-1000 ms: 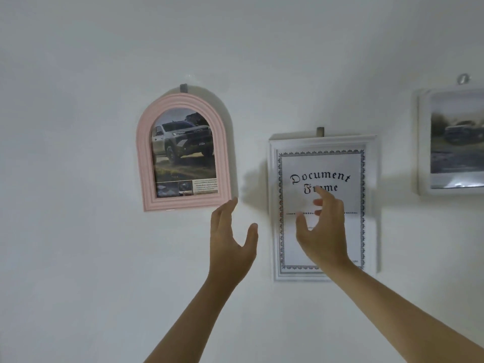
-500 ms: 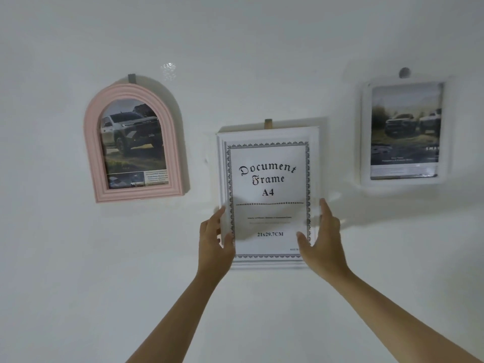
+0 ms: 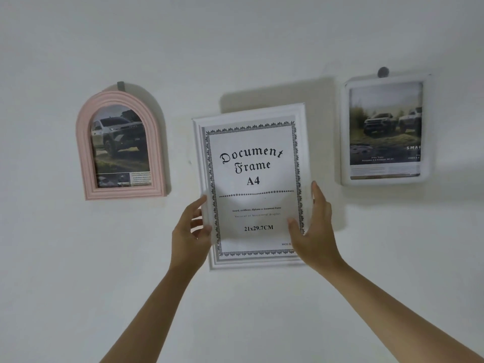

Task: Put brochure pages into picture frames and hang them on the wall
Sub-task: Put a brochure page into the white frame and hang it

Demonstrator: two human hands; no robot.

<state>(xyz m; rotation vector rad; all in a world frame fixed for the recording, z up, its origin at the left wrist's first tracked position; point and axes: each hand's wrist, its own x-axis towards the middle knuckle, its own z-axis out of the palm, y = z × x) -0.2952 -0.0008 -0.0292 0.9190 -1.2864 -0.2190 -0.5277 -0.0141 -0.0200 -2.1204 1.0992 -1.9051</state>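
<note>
A white A4 document frame with a "Document Frame A4" sheet behind its glass is held out in front of the white wall, slightly tilted. My left hand grips its lower left edge, thumb on the front. At the lower right edge my right hand grips it the same way. The frame hides the wall hook behind it.
A pink arched frame with a car brochure page hangs on a grey hook at the left. A white rounded frame with another car page hangs on a round hook at the right. Bare white wall surrounds them.
Both hands closed on the white frame's lower sides and it came off its hook toward me, tilting a little. The view shifted right, bringing the right frame fully in.
</note>
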